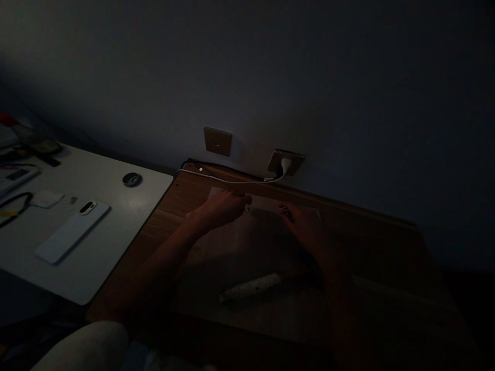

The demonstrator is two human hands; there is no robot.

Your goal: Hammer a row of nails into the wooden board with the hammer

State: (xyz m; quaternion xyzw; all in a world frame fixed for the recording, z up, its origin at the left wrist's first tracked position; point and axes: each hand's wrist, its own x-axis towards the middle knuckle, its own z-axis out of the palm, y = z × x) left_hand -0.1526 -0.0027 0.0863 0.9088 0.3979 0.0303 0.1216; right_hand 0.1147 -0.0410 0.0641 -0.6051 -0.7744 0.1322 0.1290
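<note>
In dim light, my left hand (228, 207) is above the far part of a pale thin sheet (232, 252) on the wooden table. Its fingers are closed in a pinch, and a tiny shiny bit (248, 209) shows at the fingertips, too small to name. To its right is my right hand (303, 224), fingers loosely bent and apart, with nothing visible in them. A tool with a whitish wrapped handle (251, 287) lies across the sheet nearer me. Its far end runs into shadow by my right forearm, so its kind is unclear.
The wooden table (166, 219) meets a wall with two socket plates (217, 141). A white cable (240, 182) runs from a plug (285, 165) along the back edge. On the white table (116, 221) at left lie a phone (73, 234), a tape roll (132, 179) and clutter.
</note>
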